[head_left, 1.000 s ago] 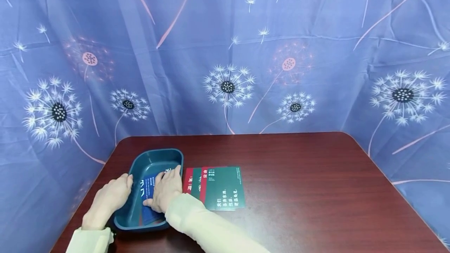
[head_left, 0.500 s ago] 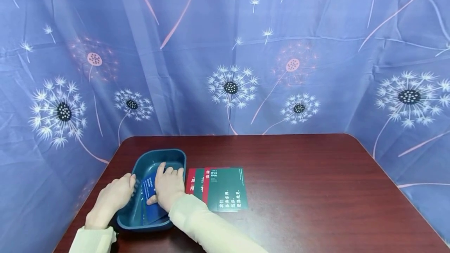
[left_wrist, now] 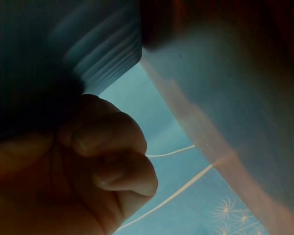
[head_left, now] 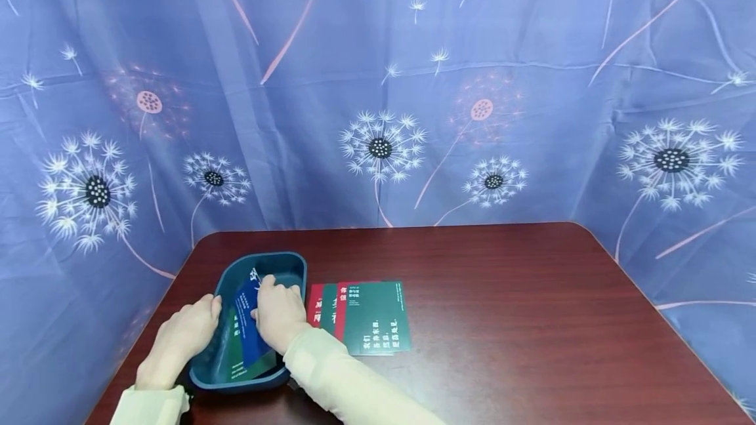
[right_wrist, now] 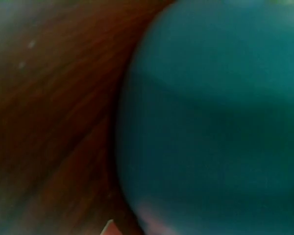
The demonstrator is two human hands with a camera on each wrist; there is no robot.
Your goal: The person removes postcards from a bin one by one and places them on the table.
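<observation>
A teal plastic basin (head_left: pixel 233 386) stands at the table's left side. My left hand (head_left: pixel 184 336) grips its left rim; in the left wrist view the curled fingers (left_wrist: pixel 115 137) lie against its ribbed wall. Inside the basin, my right hand (head_left: pixel 280 313) holds a blue card (head_left: pixel 251 328) with white print by its right side. That card is tilted, and under it lies a green card (head_left: pixel 255 368) with white print. The right fingertips are hidden behind the hand. In the right wrist view only the basin's blurred outer wall (right_wrist: pixel 210 137) and the wood show.
Just right of the basin, several red and green printed cards (head_left: pixel 378 320) lie overlapped on the dark red wooden table (head_left: pixel 502 320). A blue dandelion-print cloth (head_left: pixel 413 84) hangs behind the table and along both its sides.
My right hand has gone from lying spread on the blue card to holding it. The card has tilted up, and the green card beneath now shows. The left hand stays on the rim.
</observation>
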